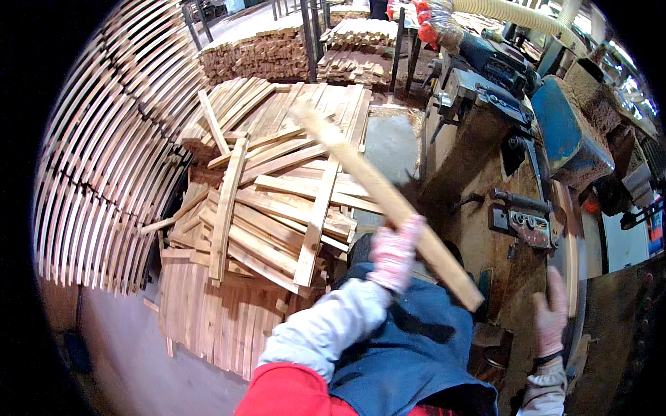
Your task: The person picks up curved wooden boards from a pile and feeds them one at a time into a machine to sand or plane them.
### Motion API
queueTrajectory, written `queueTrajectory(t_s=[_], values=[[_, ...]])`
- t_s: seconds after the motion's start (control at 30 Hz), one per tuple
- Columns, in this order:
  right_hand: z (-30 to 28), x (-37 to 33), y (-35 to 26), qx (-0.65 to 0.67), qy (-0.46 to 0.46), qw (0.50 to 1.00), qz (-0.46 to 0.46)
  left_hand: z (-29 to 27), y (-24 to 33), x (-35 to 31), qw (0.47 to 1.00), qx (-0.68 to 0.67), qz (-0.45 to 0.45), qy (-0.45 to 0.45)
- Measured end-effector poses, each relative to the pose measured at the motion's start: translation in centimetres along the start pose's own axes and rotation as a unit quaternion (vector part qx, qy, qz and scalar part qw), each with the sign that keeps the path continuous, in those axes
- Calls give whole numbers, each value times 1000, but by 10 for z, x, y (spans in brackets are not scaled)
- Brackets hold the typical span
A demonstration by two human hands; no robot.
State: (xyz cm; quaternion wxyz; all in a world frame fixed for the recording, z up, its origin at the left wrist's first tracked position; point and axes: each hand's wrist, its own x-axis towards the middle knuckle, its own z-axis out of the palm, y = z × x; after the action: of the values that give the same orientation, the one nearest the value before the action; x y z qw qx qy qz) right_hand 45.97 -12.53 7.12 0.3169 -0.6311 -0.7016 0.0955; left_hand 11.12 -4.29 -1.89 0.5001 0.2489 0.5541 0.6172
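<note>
A long wooden slat slants across the middle, its near end over the blue apron at my lap. My left hand, in a pink-and-white knit glove, is closed around it. To the right, my right hand, also gloved, has its fingers apart and holds nothing. It hovers over or rests on the brown machine table, beside another wooden strip lying along the table's right side; whether it touches the table I cannot tell.
Left of me, loose slats lie crisscrossed on a stack of boards. A tall rack of thin strips stands farther left. A metal clamp block and a dusty blue machine housing rise from the machine table.
</note>
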Motion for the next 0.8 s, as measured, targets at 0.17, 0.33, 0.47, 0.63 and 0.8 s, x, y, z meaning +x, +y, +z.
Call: queueTrajectory(t_s=[0.17, 0.33, 0.47, 0.63, 0.8], values=[[9, -44, -98, -130, -73, 984, -95, 106, -7, -104, 944, -166, -59, -278], [-75, -147, -91, -3, 39, 968, 249, 76, 9, -60, 918, 19, 121, -377], [-126, -253, -71, -218, -81, 893, 386, -34, -18, 73, 950, 192, 243, -38], [-124, -302, -25, -249, 62, 936, 239, -264, -32, 156, 824, 484, 130, 264], [-98, -167, 1, -195, 198, 952, 128, -416, 2, 122, 617, 667, -157, 387]])
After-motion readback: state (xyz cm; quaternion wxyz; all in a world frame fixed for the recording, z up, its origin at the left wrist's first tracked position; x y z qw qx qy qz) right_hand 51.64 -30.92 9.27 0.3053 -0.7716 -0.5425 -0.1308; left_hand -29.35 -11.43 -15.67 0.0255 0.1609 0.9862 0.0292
